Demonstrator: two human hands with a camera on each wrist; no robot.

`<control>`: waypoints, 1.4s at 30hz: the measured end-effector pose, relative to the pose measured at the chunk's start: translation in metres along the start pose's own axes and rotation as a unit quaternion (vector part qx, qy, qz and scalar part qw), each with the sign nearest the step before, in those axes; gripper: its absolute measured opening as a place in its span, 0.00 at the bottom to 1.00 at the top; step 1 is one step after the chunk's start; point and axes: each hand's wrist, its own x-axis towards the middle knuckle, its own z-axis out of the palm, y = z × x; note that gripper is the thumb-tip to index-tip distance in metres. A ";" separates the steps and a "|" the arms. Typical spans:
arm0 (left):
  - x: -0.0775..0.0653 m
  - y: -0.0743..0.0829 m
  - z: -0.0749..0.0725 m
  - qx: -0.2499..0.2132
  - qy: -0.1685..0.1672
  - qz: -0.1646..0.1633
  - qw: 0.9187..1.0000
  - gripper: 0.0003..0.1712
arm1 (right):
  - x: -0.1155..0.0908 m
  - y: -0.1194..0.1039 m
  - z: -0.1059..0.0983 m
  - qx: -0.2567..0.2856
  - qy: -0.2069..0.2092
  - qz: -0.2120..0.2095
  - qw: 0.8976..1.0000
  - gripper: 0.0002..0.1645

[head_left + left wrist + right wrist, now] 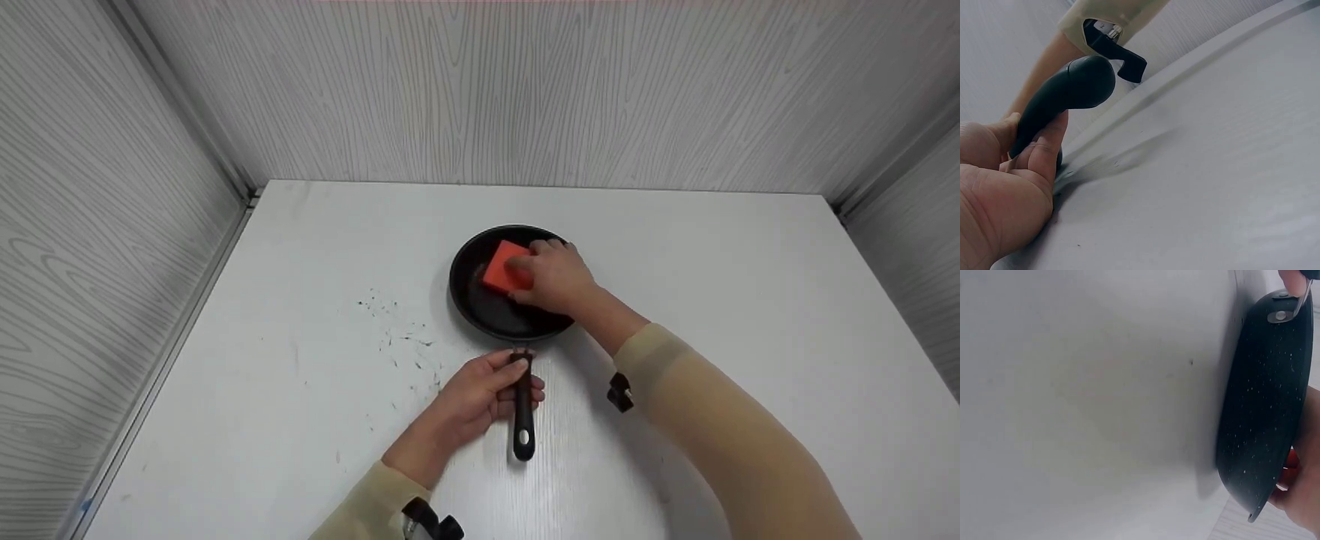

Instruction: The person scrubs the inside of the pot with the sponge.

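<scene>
A black frying pan (480,313) sits on the white table, its handle (523,427) pointing toward me. My left hand (476,397) grips that handle close to the pan, thumb on top and fingers wrapped beneath; in the left wrist view the handle's rounded end (1092,81) sticks out past the fingers. Inside the pan, my right hand (555,277) holds an orange-red sponge (501,266) against the cooking surface. From the right wrist view the pan's speckled outer side (1264,399) shows, with the right hand (1306,489) reaching over its rim and only a sliver of the sponge visible.
Small dark crumbs (405,337) are scattered over the white table (720,300) left of the pan. Pale wood-grain panels (487,97) rise behind the table and at both sides. Black camera mounts (620,392) are strapped at both sleeves.
</scene>
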 end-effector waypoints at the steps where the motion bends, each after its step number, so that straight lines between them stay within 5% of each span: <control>1: 0.000 0.000 0.000 0.000 -0.001 0.001 1.000 0.24 | 0.000 0.001 0.000 0.002 0.000 0.000 1.000 0.31; 22: 0.000 0.001 0.002 -0.002 0.004 0.003 1.000 0.24 | -0.007 0.020 -0.007 -0.023 -0.022 -0.029 0.999 0.32; 42: -0.001 0.000 0.001 0.007 0.004 0.002 1.000 0.24 | -0.020 0.031 -0.015 0.019 -0.073 -0.068 0.995 0.32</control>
